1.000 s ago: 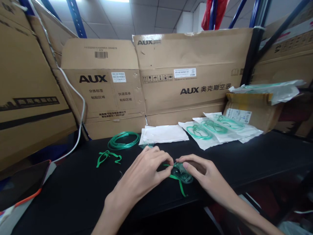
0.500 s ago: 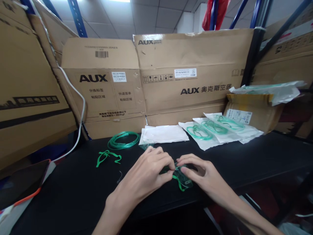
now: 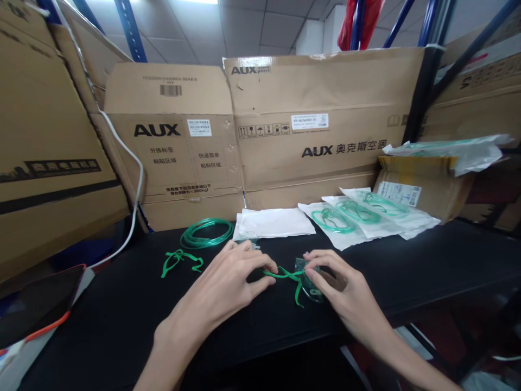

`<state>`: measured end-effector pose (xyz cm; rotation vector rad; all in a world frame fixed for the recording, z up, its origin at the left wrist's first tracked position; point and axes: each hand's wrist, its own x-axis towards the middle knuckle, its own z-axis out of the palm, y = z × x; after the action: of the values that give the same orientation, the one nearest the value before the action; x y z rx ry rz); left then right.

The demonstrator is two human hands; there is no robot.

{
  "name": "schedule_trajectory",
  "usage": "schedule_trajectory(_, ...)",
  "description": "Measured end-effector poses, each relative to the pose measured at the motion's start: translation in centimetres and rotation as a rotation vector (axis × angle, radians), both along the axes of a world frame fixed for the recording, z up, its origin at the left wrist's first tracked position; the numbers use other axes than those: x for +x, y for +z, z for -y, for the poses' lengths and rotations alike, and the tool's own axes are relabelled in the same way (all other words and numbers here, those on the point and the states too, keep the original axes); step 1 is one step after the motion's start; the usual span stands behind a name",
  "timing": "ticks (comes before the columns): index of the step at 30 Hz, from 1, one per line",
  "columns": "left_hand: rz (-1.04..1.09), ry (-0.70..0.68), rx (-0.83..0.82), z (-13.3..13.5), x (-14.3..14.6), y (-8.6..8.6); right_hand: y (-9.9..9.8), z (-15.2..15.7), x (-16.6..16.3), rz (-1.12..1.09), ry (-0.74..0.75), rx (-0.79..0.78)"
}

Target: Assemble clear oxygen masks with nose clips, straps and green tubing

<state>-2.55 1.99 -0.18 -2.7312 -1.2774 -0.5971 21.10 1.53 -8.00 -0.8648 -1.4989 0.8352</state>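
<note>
A stockroom or warehouse packing station. Flattened cardboard cartons (image 3: 285, 163), printed "AUX" and bearing a barcode shipping label (image 3: 309, 121), stand on edge as a wall behind a black counter (image 3: 407, 260). Blue metal racking uprights (image 3: 129, 30) rise behind them toward a tiled office-style ceiling (image 3: 244, 21). On the counter lie goods being handled in bulk: sealed clear pouches (image 3: 334, 220) of green tubing fanned out, a stack of flat white pouches (image 3: 277, 222), a loose coil of green tubing (image 3: 201, 232), and a clear mask (image 3: 313, 290) with a green strap (image 3: 285, 273). A brown cardboard box (image 3: 419, 182) at the right carries more bagged stock.
</note>
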Motion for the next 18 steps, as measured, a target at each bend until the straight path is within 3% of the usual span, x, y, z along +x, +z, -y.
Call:
schedule_trajectory(8,-0.074,-0.082,0.114,-0.6,-1.3,-0.1,0.0,0.1,-0.1,0.015,-0.051,0.022)
schedule_trajectory(13,-0.006,0.023,0.035,0.2,-0.1,0.0,-0.2,0.2,-0.2,0.080,-0.078,0.073)
schedule_trajectory(18,0.154,0.026,-0.048,1.2,2.2,-0.1,-0.5,0.4,-0.2,0.137,-0.091,0.156)
